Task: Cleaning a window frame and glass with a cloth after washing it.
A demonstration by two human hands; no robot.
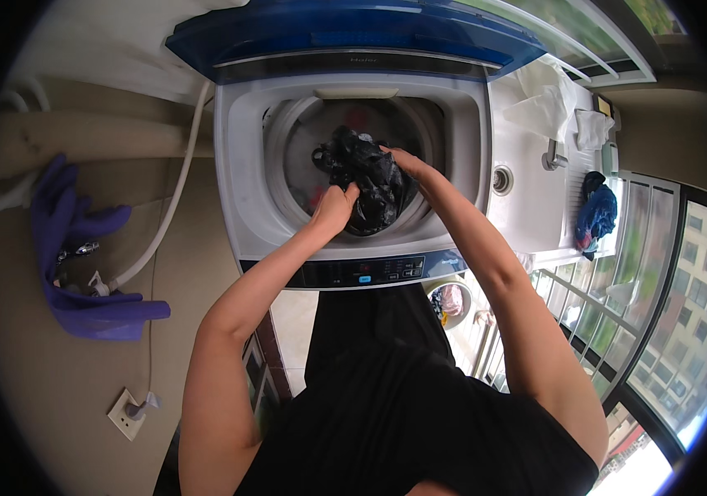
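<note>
A bunched black wet-looking garment (378, 186) hangs between my two hands over the open drum (297, 130) of a top-loading washing machine (229, 186). My left hand (336, 209) grips its near left side, with the thumb showing on top. At its right side my right hand (404, 162) has hold of the cloth, its fingers partly hidden by the folds. Whitish, cloudy contents with reddish patches show in the drum below. The blue lid (353, 37) stands raised at the far side, and the control panel (378, 270) is lit at the near edge.
To the right is a sink (521, 149) with a faucet (554, 160) and a pile of dark and blue cloth (597, 211). A basket of clothes (466, 301) stands on the floor. Purple rubber gloves (62, 211) and a white hose (173, 211) hang at the left wall.
</note>
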